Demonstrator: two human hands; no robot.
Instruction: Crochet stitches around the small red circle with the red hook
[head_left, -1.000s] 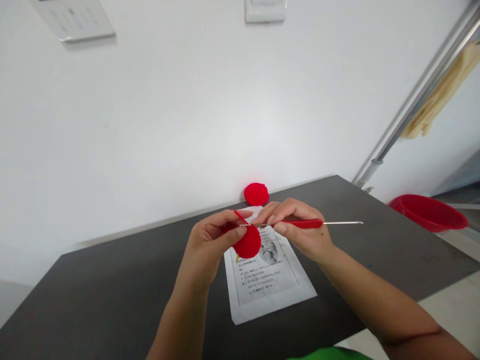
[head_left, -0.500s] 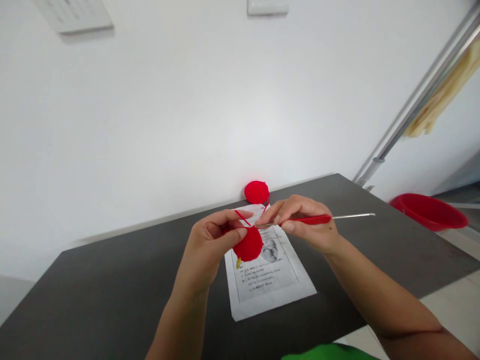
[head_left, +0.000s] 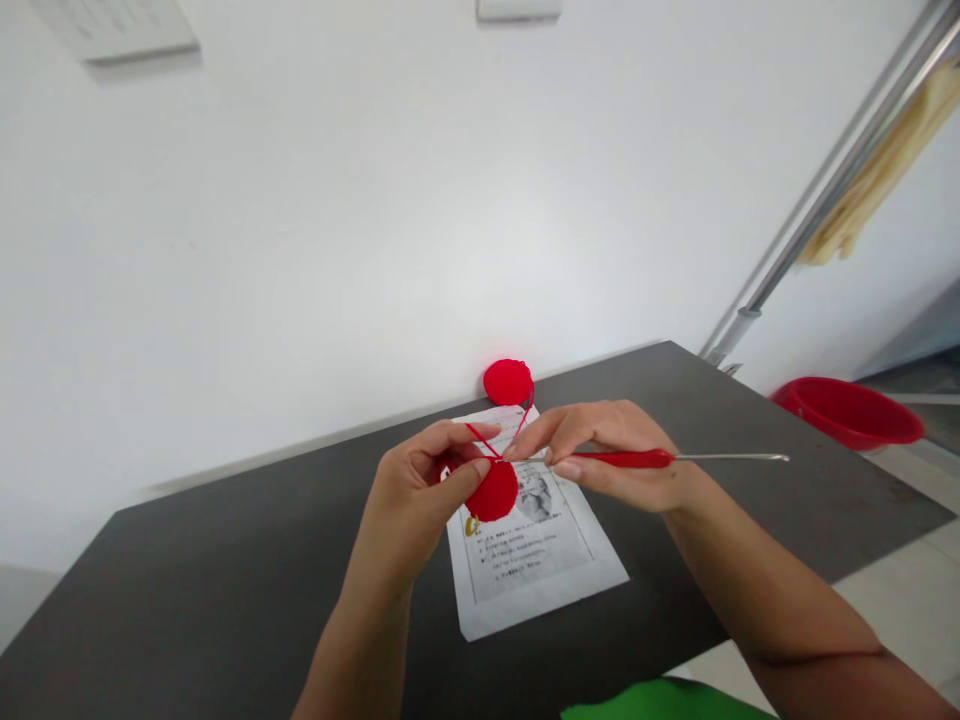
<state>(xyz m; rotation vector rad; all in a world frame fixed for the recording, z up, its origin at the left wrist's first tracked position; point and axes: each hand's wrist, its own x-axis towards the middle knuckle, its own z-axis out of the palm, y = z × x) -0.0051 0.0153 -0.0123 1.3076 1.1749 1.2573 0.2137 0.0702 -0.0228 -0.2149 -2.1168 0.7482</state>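
Observation:
My left hand (head_left: 420, 490) pinches a small round red crochet piece (head_left: 495, 492) above the dark table (head_left: 225, 590), with a strand of red yarn (head_left: 484, 440) running over its fingers. My right hand (head_left: 611, 460) grips a crochet hook (head_left: 660, 459) with a red handle and a long metal shaft pointing right; the hook's tip sits at the upper edge of the red piece. The yarn leads back to a red yarn ball (head_left: 508, 382) by the wall. A small yellow marker (head_left: 471, 524) hangs below the piece.
A printed instruction sheet (head_left: 536, 560) lies on the table under my hands. A red basin (head_left: 847, 410) stands on the floor at the right, beside a slanted metal pole (head_left: 817, 210). A white wall rises right behind the table.
My right hand has shifted the hook slightly right and lower, its tip staying at the red piece. The view has drifted a little; my left hand keeps its pinch.

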